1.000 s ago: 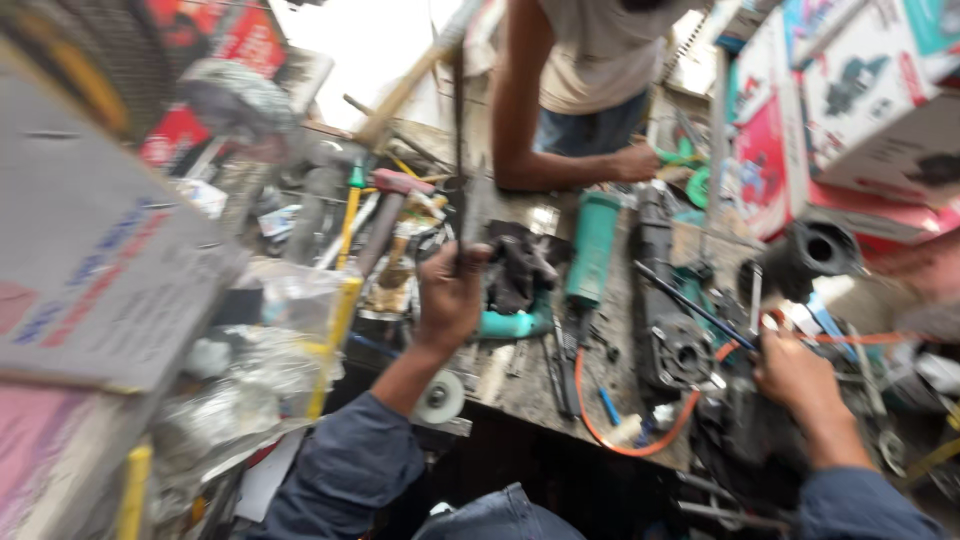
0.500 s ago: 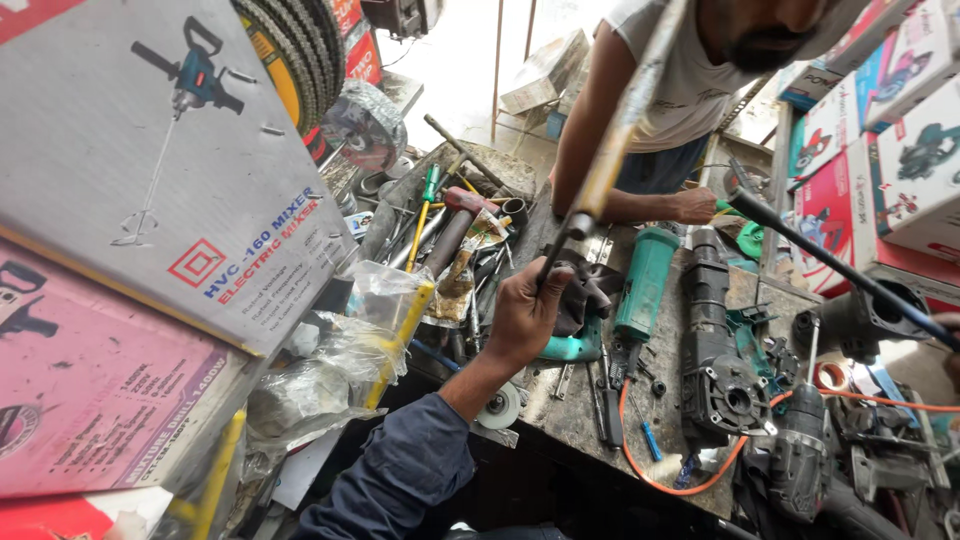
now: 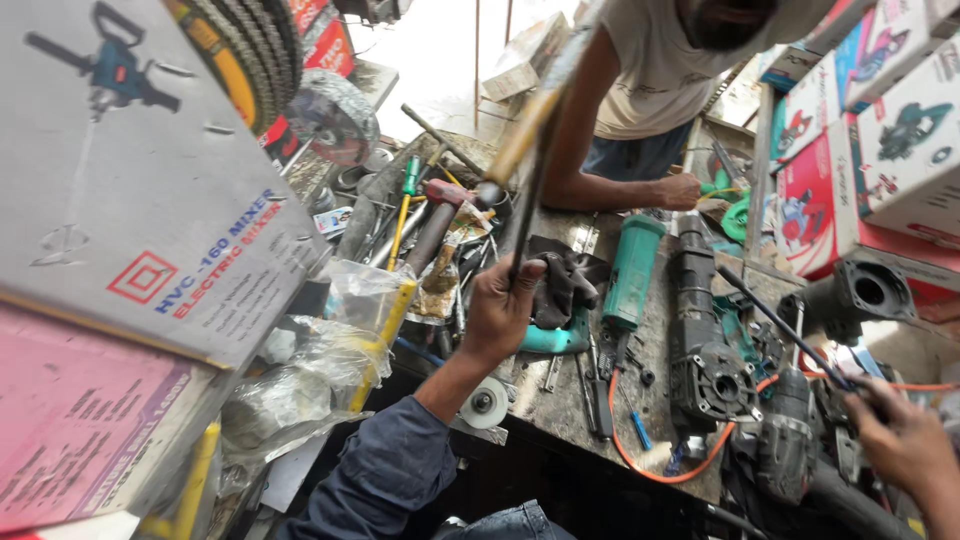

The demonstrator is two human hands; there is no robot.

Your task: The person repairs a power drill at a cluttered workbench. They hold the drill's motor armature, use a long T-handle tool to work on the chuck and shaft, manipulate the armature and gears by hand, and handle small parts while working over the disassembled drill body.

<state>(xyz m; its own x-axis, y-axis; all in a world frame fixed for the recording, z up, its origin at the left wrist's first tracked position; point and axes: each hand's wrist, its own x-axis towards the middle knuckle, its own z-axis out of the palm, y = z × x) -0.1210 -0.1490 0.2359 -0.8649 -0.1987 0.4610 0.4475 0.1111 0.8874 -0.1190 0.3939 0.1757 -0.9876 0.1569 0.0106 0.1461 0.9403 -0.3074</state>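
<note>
**Steel Rod and Dark Tool Held Over a Crowded Surface**

Cardboard cartons (image 3: 130, 230), grey and pink, fill the left edge, with stacked abrasive discs (image 3: 250, 50) above them. Just right of the cartons lie crumpled clear plastic bags (image 3: 300, 370) and a yellow-handled tool (image 3: 385, 335).

Left hand (image 3: 500, 305): positioned near the centre, above the near edge of the surface (image 3: 560, 400). Its grip is closed around a thin dark rod (image 3: 530, 200), which rises steeply and tilts slightly right. A blurred wooden handle (image 3: 525, 135) crosses close to the rod higher up; contact between them cannot be determined. The dark blue sleeve (image 3: 385, 470) runs down toward the bottom edge.

Right of this hand, on the surface, in order: a dark rag (image 3: 560, 275), a teal power tool (image 3: 632, 270), a black power tool body (image 3: 700, 340) and an orange cable (image 3: 650, 465) looping along the near edge.

Another person in a light shirt leans in from the far side, one fist (image 3: 680, 190) resting on the surface.

Right hand (image 3: 905, 440): at the lower right corner. Its grip is clamped on the near end of a long dark tool (image 3: 790, 330), which slants up to the left over the power tools. Red and white cartons (image 3: 860, 150) stand behind.
</note>
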